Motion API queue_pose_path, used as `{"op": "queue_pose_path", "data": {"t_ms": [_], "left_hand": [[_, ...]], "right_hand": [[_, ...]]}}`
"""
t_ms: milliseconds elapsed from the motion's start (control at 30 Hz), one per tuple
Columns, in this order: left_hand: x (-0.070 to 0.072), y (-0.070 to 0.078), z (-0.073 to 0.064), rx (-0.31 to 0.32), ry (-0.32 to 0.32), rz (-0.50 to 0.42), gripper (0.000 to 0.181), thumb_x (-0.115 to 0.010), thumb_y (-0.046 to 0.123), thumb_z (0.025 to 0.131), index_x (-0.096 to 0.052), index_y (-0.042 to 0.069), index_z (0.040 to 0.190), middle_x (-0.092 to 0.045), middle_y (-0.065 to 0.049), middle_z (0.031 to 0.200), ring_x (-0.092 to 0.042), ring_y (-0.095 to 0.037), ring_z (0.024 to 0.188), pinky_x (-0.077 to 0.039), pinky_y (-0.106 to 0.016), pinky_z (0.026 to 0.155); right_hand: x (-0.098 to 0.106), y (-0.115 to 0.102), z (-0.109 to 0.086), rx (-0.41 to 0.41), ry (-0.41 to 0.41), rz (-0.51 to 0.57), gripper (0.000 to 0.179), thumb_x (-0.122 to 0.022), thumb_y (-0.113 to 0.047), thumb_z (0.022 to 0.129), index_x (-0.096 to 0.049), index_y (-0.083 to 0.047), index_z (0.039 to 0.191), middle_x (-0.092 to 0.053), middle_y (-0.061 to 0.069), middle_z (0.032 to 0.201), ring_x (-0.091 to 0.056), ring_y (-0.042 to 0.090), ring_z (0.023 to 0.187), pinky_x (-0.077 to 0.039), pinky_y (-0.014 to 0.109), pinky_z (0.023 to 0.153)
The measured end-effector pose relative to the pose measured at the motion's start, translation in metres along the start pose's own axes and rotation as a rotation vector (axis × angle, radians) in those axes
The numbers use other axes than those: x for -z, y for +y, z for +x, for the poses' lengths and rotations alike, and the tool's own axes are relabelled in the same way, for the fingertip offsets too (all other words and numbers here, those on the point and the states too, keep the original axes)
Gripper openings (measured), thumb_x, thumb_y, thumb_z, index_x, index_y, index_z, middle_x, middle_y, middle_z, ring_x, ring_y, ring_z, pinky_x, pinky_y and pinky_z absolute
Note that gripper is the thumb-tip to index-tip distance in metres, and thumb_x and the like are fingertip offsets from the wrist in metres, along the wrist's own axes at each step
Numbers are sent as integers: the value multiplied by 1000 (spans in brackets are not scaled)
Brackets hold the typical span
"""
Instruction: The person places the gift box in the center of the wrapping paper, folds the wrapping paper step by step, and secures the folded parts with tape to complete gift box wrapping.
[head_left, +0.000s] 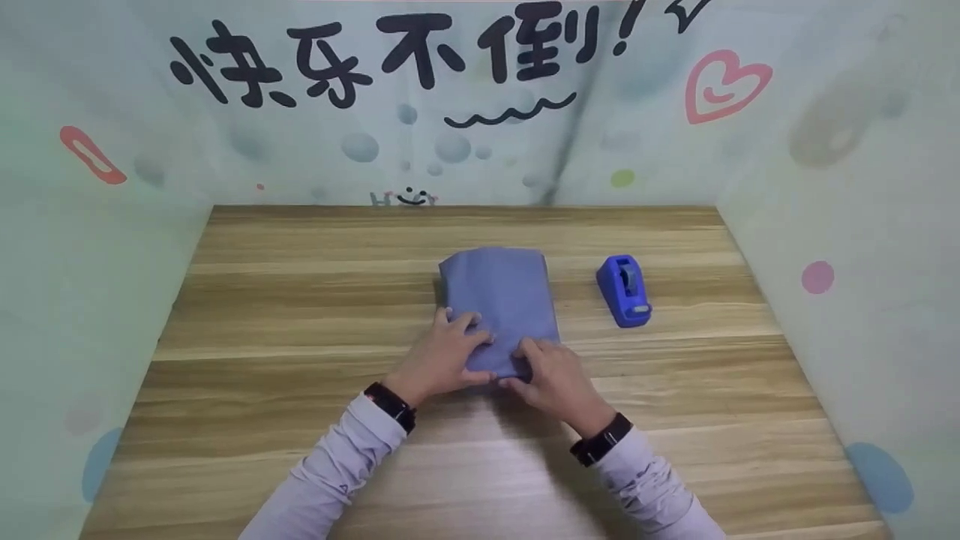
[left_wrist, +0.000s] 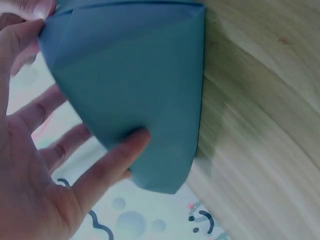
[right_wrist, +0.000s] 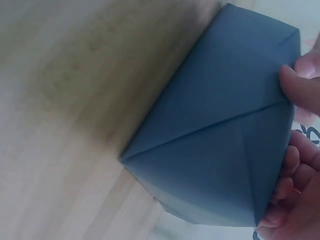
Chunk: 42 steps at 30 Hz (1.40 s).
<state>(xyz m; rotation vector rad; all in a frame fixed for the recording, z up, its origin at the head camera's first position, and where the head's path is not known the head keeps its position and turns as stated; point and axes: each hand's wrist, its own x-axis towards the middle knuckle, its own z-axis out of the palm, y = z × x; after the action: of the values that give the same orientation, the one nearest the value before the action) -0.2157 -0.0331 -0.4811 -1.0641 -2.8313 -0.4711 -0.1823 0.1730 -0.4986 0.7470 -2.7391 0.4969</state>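
A box-shaped parcel in blue paper (head_left: 499, 289) lies on the wooden table, its near end towards me. My left hand (head_left: 442, 356) holds the near left part, fingers spread over the top, thumb at the near edge. In the left wrist view one finger lies against the parcel's side (left_wrist: 135, 90). My right hand (head_left: 559, 379) grips the near right corner, fingers bent on top and thumb at the end. The right wrist view shows a slanting crease across the paper's end face (right_wrist: 210, 100). The underside is hidden.
A blue tape dispenser (head_left: 622, 289) stands to the right of the parcel. The wood-grain table (head_left: 300, 300) is bounded at the back and sides by pale printed panels (head_left: 285, 150).
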Motion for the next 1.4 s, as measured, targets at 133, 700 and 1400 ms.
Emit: {"op": "queue_pose_path", "data": {"t_ms": [133, 700, 1400], "left_hand": [[5, -7, -3, 42, -22, -111, 37, -61, 37, 87, -64, 18, 119, -51, -13, 128, -44, -42, 111, -44, -50, 91], [-20, -24, -24, 531, -27, -750, 59, -52, 33, 94, -44, -15, 127, -42, -29, 125, -47, -40, 115, -39, -50, 101], [-16, -13, -18, 394, 103, -1270, 114, -78, 46, 69, -5, 13, 150, -17, -19, 153, -18, -35, 141, -16, -50, 114]], "right_hand": [[5, -1, 9, -85, -80, 60, 40, -77, -41, 71, -56, -12, 88, -51, -4, 65, -45, 9, 57, -37, 24, 50], [4, 44, -2, -710, -127, 661, 38, -58, -29, 91, -58, 4, 109, -54, 19, 108, -51, 22, 84, -43, 28, 68], [31, 41, -12, -501, 48, 1217, 78, -70, -13, 79, -26, -5, 143, -40, 15, 139, -38, 20, 127, -28, 35, 109]]}}
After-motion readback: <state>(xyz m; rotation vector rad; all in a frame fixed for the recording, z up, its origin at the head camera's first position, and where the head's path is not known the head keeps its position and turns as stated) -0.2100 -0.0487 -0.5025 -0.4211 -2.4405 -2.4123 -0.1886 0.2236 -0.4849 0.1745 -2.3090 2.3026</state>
